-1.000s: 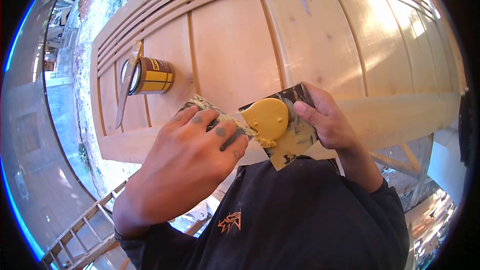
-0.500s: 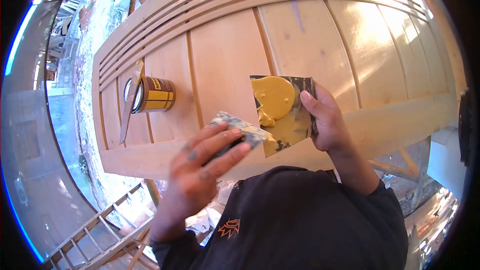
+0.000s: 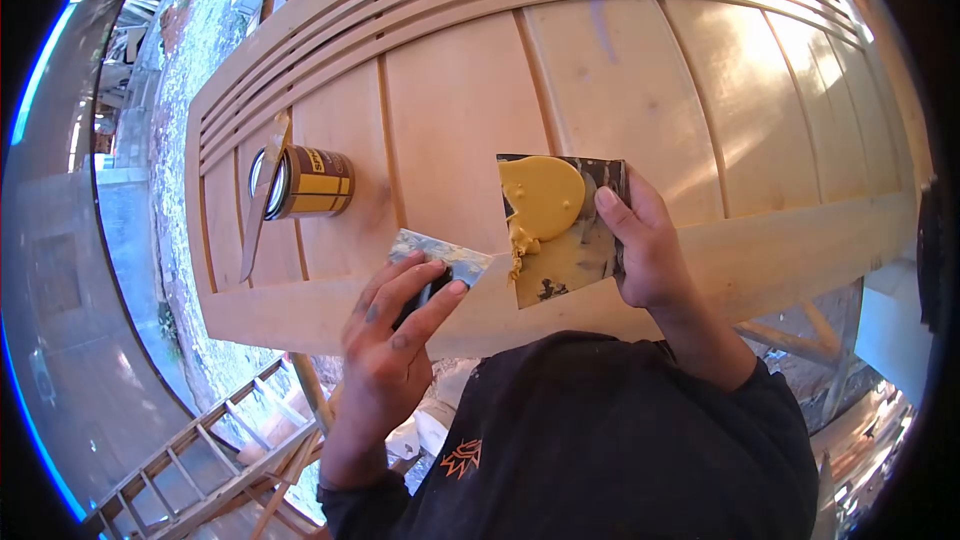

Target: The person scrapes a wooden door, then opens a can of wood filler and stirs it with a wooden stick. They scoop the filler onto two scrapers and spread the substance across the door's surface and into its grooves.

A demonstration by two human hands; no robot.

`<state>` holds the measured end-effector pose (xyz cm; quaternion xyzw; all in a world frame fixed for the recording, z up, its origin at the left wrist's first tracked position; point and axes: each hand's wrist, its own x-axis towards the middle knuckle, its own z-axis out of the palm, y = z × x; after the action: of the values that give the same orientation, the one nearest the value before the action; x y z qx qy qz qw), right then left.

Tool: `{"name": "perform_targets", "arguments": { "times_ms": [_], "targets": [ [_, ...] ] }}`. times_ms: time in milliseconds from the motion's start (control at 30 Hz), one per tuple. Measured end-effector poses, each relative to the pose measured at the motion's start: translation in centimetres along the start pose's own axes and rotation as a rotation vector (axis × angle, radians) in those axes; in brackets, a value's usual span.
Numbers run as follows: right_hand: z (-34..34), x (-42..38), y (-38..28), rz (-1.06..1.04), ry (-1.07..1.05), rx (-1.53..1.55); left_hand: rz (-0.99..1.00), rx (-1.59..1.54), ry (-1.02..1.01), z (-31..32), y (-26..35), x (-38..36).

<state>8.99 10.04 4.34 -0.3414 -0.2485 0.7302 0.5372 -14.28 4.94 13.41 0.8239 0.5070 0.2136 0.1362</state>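
My right hand [image 3: 645,245] grips a square metal plate [image 3: 570,258] loaded with a blob of yellow filler paste [image 3: 541,197], thumb pressed on its right edge. My left hand [image 3: 392,340] holds a putty knife [image 3: 440,258] by its dark handle, the stained blade lying just left of the plate, a small gap between them. Both hover over a pale wooden door [image 3: 470,120] lying flat.
A brown and yellow tin [image 3: 305,183] lies on the door at the left, with a long flat stick [image 3: 255,212] across its open top. A wooden ladder [image 3: 190,460] lies on the ground at lower left. Gravel ground lies beyond the door's left end.
My left hand has drawn the putty knife away from the paste, left and down, clear of the plate. My right hand has lifted the plate slightly and tilted it flatter.
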Motion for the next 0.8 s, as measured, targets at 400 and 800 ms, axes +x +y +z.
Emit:
{"name": "perform_targets", "arguments": {
  "times_ms": [400, 800],
  "targets": [
    [0.1, -0.9, 0.1, -0.174, -0.011, -0.366, 0.083, 0.316, -0.387, -2.8, 3.4, 4.9],
    [0.4, -1.5, 0.3, -0.129, 0.029, -0.4, 0.018, 0.249, -0.448, -2.0, 4.1, 6.1]
  ]
}}
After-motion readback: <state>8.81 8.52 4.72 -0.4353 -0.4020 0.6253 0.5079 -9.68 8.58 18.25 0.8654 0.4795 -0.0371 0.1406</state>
